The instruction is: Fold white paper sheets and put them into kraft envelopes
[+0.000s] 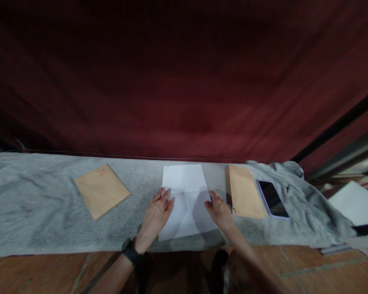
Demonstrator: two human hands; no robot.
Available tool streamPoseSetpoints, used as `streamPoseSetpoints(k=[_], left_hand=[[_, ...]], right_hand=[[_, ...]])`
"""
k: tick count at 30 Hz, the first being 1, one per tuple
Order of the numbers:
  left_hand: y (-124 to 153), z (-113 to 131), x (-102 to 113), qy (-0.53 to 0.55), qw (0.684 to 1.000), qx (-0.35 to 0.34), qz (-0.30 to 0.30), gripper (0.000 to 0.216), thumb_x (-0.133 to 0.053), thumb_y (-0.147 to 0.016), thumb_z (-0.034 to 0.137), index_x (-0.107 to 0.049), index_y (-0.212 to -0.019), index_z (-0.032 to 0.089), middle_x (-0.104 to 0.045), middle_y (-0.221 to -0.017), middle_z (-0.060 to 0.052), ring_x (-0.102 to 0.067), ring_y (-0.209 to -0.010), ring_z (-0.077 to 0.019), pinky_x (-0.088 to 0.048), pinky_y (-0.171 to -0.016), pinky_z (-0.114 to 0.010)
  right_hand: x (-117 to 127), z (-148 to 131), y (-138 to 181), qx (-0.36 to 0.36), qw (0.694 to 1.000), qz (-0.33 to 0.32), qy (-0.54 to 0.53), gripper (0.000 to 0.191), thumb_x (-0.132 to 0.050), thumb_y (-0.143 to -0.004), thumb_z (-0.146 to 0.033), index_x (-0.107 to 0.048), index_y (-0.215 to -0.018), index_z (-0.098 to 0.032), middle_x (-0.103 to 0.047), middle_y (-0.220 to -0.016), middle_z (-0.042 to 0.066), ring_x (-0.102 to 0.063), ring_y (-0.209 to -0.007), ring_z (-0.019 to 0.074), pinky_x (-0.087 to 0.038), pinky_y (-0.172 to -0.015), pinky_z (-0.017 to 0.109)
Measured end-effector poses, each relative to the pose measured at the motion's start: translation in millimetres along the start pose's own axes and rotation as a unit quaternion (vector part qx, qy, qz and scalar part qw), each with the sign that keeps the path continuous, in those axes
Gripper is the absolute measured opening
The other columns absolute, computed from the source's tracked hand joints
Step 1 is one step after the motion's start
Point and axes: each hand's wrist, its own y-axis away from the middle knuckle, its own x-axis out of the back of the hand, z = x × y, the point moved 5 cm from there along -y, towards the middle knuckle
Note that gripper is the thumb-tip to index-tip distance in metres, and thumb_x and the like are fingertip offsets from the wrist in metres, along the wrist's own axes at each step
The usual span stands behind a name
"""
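Observation:
A white sheet of paper (pixel 184 220) lies on the grey cloth in front of me, with a crease running across it above the middle. My left hand (pixel 157 210) rests at the sheet's left edge, its fingers and thumb stretched apart and touching the paper. On the opposite edge, my right hand (pixel 219 209) touches the sheet, with a gap between thumb and forefinger; its other fingers are partly hidden. A dark watch (pixel 131 251) is on my left wrist.
Brown envelopes (pixel 101 192) lie to the left. A stack of brown envelopes (pixel 245 192) lies right of the sheet, beside a phone (pixel 273 199). Grey cloth (pixel 43 204) covers the long surface. A red curtain (pixel 184 102) hangs behind; white papers (pixel 355 204) are far right.

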Motion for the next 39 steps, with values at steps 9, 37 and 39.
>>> streamPoseSetpoints(k=[9,37,39], left_hand=[[-3.3,13.7,-1.5,0.007,0.995,-0.095,0.006,0.044,-0.038,-0.101,0.036,-0.057,-0.137,0.017,-0.051,-0.149,-0.011,-0.048,-0.137,-0.0238,-0.039,-0.115,-0.042],[-54.5,50.1,-53.6,-0.082,0.977,-0.174,-0.091,0.06,-0.033,-0.096,0.015,-0.031,-0.156,0.018,-0.039,-0.158,-0.009,-0.026,-0.15,-0.0253,-0.019,-0.123,-0.051],[-59.7,48.2,-55.6,-0.086,0.98,-0.159,-0.088,0.059,-0.032,-0.096,0.015,-0.032,-0.155,0.015,-0.037,-0.159,-0.01,-0.025,-0.15,-0.0255,-0.02,-0.123,-0.05]], right_hand=[[0.3,17.9,8.6,0.042,0.986,-0.102,-0.123,0.065,-0.054,-0.079,-0.014,-0.049,-0.144,-0.021,-0.075,-0.102,0.004,-0.07,-0.094,0.0204,-0.051,-0.082,0.027],[-37.9,-83.8,-67.1,0.202,0.978,0.051,0.017,0.047,-0.025,-0.106,-0.032,-0.047,-0.147,-0.022,-0.049,-0.152,0.006,-0.04,-0.143,0.021,-0.031,-0.118,0.045],[-36.7,-86.2,-72.8,0.186,0.981,0.058,0.016,0.048,-0.024,-0.107,-0.033,-0.048,-0.147,-0.023,-0.048,-0.152,0.005,-0.039,-0.144,0.0212,-0.029,-0.119,0.045]])
